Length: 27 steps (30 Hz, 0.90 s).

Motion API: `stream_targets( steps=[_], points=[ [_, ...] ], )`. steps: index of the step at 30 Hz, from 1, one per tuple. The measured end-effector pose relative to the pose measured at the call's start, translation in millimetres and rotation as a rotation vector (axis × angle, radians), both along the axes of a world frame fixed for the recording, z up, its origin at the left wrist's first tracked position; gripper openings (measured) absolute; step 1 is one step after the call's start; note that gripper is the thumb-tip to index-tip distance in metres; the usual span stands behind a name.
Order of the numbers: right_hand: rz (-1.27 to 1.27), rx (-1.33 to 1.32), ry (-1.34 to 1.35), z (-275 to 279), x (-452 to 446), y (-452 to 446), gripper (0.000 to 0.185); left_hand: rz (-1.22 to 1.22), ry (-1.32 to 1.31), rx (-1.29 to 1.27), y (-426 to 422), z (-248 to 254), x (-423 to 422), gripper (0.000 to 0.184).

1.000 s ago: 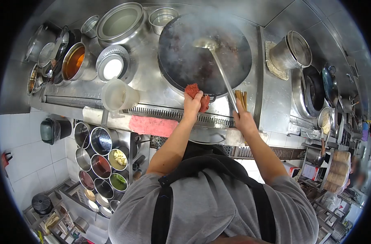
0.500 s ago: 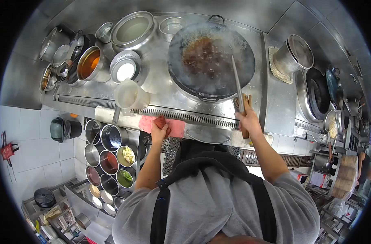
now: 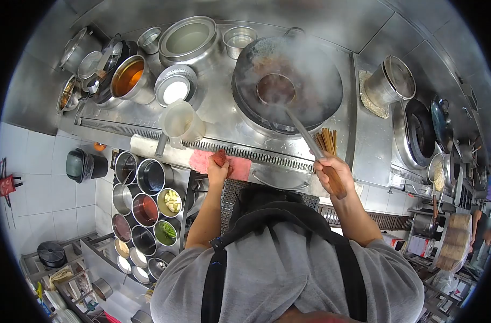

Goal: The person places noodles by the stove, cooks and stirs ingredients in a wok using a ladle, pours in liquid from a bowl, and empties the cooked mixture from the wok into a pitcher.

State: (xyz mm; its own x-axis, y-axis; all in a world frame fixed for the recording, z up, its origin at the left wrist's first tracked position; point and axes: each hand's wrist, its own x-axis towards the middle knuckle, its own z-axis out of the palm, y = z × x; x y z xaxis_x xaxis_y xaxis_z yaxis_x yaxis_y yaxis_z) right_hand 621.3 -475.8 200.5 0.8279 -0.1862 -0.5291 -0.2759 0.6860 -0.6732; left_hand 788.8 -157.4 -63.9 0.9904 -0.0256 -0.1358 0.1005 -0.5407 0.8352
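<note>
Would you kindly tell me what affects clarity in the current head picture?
In the head view, steam veils part of the wok; in that same view, glare marks the steel counter, and wide-lens distortion bends straight edges, with black corners.

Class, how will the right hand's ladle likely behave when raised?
The ladle is probably stiff, given its straight metal shaft. Its wide bowl appears filled with dark liquid, so it may feel end-heavy and spill if tilted.

On the left of the bench (image 3: 216, 110), a translucent jug (image 3: 196, 129) stands near a steel pot (image 3: 145, 91) of amber liquid (image 3: 128, 79). Round steel containers (image 3: 167, 174), one holding pale yellow chunks (image 3: 173, 203), cluster at near left, right of a green-and-black bin (image 3: 87, 165).
</note>
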Motion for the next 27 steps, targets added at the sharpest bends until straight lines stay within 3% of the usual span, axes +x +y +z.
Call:
stream_targets(
  steps=[2, 4, 13, 20, 24, 27],
  points=[
    [-0.012, -0.018, -0.016, 13.7, -4.1, 0.5, 0.042, -0.004, 0.008, -0.003, 2.1, -8.1, 0.3, 0.051],
    [0.004, -0.079, -0.028, 30.1, -7.9, -2.2, 0.026, 0.002, 0.009, -0.051, 3.0, -11.4, 1.3, 0.051],
    [-0.022, -0.487, -0.024, 78.1, -13.3, -28.7, 0.063, 0.005, 0.01, -0.088, 2.8, -12.9, 2.3, 0.048],
    [-0.018, -0.67, 0.014, 93.3, -16.5, -54.5, 0.068, -0.005, -0.017, -0.04, 1.5, -2.8, 2.7, 0.049],
    [0.074, -0.81, 0.061, 75.1, -18.8, -78.8, 0.069, -0.002, -0.011, -0.019, 3.9, -17.8, 5.3, 0.049],
    [0.227, -1.394, 0.242, 40.6, -4.7, -98.7, 0.066, 0.007, 0.003, -0.035, 0.1, -4.1, 3.2, 0.049]
  ],
)
